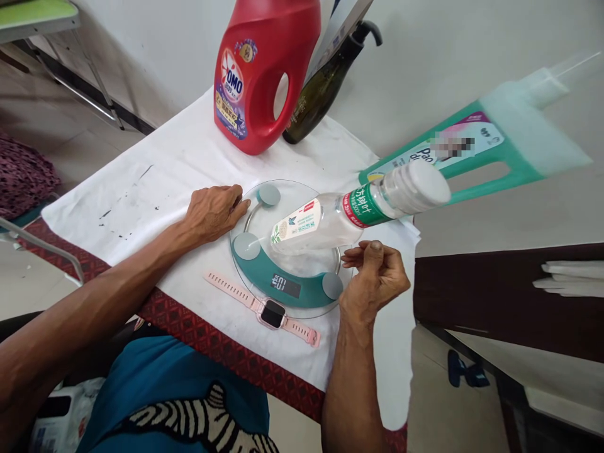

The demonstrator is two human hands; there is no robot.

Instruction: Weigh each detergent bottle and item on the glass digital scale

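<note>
A clear plastic drink bottle [325, 220] with a white cap and green-and-red label band stands on a round glass scale [283, 274]. The scale has a teal curved panel, silver round pads and a lit display. My left hand [212, 214] lies at the scale's left rim, fingers close together and stretched out, holding nothing. By the right rim is my right hand [377, 270], its fingers loosely bent beside the bottle's base, with nothing seen between them. In front of the scale, a pink-strapped smartwatch [272, 313] lies flat on the white cloth.
Behind the scale stand a red OMO detergent jug [264, 69] and a dark pump bottle [321, 88]. A green detergent bottle [472, 151] stands at the right. The white cloth [136, 195] covers a table with a red patterned edge [226, 346]. A wall rises behind.
</note>
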